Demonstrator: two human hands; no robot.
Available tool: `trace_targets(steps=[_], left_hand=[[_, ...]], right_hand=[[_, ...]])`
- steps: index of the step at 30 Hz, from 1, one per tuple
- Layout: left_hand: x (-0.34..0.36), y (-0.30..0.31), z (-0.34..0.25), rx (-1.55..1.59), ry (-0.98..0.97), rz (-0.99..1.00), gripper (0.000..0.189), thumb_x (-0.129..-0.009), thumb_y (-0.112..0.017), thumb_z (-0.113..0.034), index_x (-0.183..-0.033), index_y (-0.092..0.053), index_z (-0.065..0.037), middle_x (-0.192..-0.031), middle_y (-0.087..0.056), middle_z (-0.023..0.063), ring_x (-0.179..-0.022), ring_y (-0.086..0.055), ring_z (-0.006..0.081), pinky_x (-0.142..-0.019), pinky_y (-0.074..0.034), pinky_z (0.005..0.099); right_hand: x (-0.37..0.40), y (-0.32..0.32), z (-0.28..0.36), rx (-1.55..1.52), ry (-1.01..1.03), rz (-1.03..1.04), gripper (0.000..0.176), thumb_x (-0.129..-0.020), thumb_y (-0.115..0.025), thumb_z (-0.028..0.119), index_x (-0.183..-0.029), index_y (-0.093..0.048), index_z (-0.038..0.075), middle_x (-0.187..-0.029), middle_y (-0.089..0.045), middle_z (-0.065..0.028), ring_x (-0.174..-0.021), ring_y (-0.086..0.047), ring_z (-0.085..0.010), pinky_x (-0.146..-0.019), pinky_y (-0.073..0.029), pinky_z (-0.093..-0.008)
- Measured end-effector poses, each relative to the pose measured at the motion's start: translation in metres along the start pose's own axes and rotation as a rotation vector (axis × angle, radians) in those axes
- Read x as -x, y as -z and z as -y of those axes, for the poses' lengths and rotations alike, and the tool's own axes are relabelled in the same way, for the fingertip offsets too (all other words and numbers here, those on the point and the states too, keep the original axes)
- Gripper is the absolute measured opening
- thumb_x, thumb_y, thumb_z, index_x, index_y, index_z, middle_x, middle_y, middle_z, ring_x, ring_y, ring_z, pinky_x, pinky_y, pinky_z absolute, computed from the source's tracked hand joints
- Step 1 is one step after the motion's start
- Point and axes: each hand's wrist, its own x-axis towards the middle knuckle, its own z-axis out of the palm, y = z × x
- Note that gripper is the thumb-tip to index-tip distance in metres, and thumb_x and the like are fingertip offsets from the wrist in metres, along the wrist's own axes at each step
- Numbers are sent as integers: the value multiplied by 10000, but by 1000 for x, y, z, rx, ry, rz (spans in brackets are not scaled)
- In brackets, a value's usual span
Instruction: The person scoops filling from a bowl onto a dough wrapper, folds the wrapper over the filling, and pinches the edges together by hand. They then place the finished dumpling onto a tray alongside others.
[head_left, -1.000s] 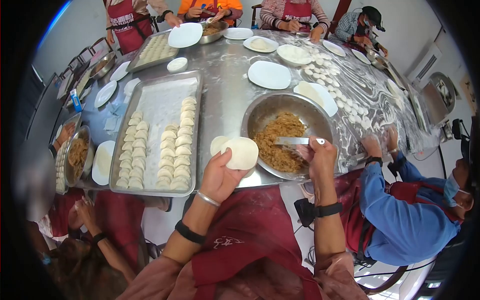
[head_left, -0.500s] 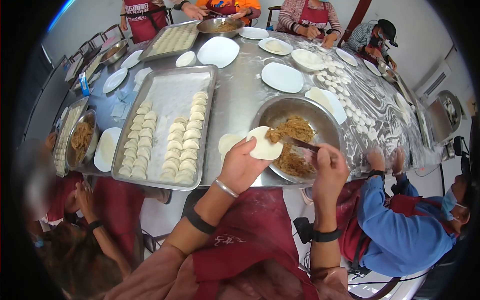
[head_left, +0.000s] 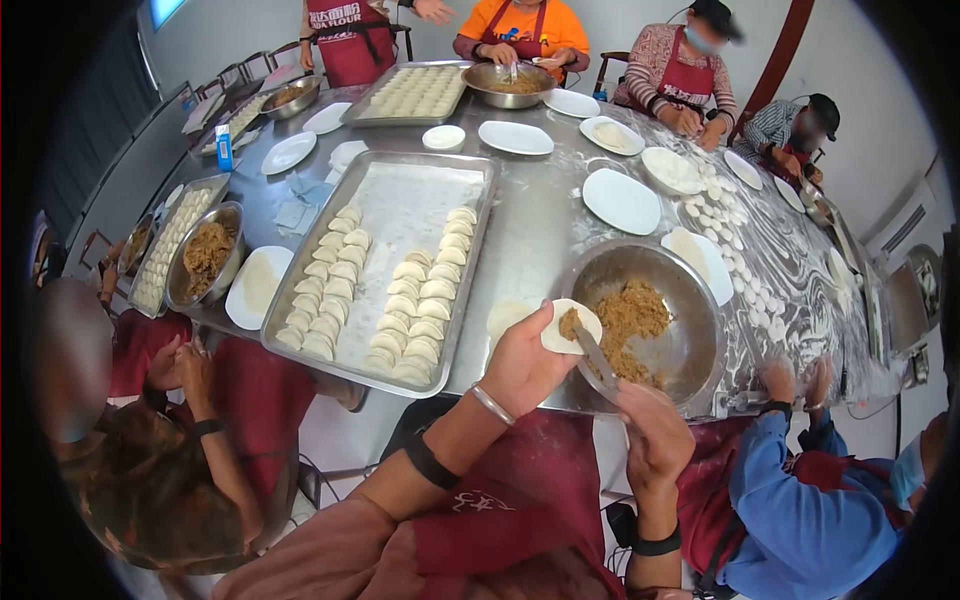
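My left hand holds a round dumpling wrapper near its edge, beside the rim of a steel bowl. A small dab of brown filling lies on the wrapper. My right hand grips a flat metal spatula, its tip pressed to that dab. More filling is heaped inside the bowl. Behind my left hand, loose wrappers lie on the table, partly hidden. To the left, rows of folded dumplings stand on a metal tray.
White plates are spread over the steel table. Flour and small dough pieces cover its right side. Another filling bowl sits at left. Co-workers stand around, including a person in blue sleeves close at right.
The spatula has brought filling from over the bowl's edge onto the wrapper, and its handle now points more downward. The whole view has shifted, so the table appears lower and further right.
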Motion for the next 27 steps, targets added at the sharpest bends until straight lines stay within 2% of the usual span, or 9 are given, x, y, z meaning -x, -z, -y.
trace_targets(steps=[2, 3, 4, 6, 8, 11, 13, 18, 27], left_hand=[[3, 0, -2, -26, -15, -11, 374, -1050, -357, -256, -1294, -421, 20, -1285, -520, 155, -1222, -505, 279, -1079, -392, 445], [4, 0, -3, -53, -23, -18, 377, -1048, -364, -261, -1291, -427, 20, -1285, -526, 157, -1219, -509, 281, -1078, -393, 447], [4, 1, -4, -50, -1, -25, 377, -1048, -364, -261, -1291, -427, 20, -1285, -526, 157, -1219, -509, 281, -1078, -393, 447], [7, 8, -2, -63, -18, -49, 374, -1044, -378, -264, -1284, -441, 16, -1288, -535, 154, -1223, -511, 283, -1088, -384, 444], [7, 12, -1, -67, -23, -27, 418, -1044, -366, -275, -1309, -422, 43, -1347, -504, 184, -1279, -468, 305, -1131, -329, 455], [13, 10, 3, -101, -17, -69, 410, -1043, -374, -268, -1320, -413, 31, -1359, -492, 176, -1298, -449, 305, -1140, -314, 469], [15, 12, 5, -108, -3, -78, 411, -1041, -378, -266, -1326, -405, 29, -1364, -486, 176, -1302, -445, 308, -1140, -312, 475], [14, 15, 9, -139, -12, -100, 403, -1038, -379, -239, -1342, -384, 26, -1370, -477, 187, -1308, -440, 319, -1136, -322, 481], [12, 19, 10, -141, -17, -103, 406, -1027, -415, -234, -1340, -386, 24, -1371, -478, 182, -1305, -445, 321, -1132, -329, 482]], right_hand=[[5, 6, 1, -89, -189, -75, 134, -801, -684, -18, -935, -687, -18, -943, -712, -156, -876, -694, -308, -790, -546, -354], [7, 10, 1, -239, -351, -127, 110, -890, -642, 47, -948, -677, -40, -915, -715, -133, -847, -694, -239, -782, -541, -324], [8, 12, -3, -226, -371, -131, 110, -890, -642, 47, -948, -677, -40, -915, -715, -133, -847, -694, -239, -782, -541, -324], [9, 18, -20, -332, -738, -428, 155, -935, -607, 95, -968, -666, -44, -877, -700, -94, -825, -676, -165, -759, -539, -293], [12, 28, -55, -325, -779, -446, 166, -946, -587, 106, -978, -662, -40, -838, -678, -63, -760, -670, -135, -692, -542, -271], [16, 27, -95, -315, -885, -444, 160, -933, -601, 104, -953, -659, -44, -815, -671, -77, -684, -678, -160, -629, -540, -269], [19, 20, -113, -148, -897, -328, 151, -920, -606, 99, -920, -651, -45, -757, -666, -92, -620, -682, -174, -584, -532, -276], [17, -3, -116, 71, -765, -275, 151, -921, -582, 92, -879, -634, -43, -646, -646, -88, -596, -687, -164, -536, -515, -283], [16, -7, -105, -443, -983, -468, 134, -917, -593, 67, -930, -611, -65, -787, -660, -147, -643, -696, -203, -529, -568, -282]])
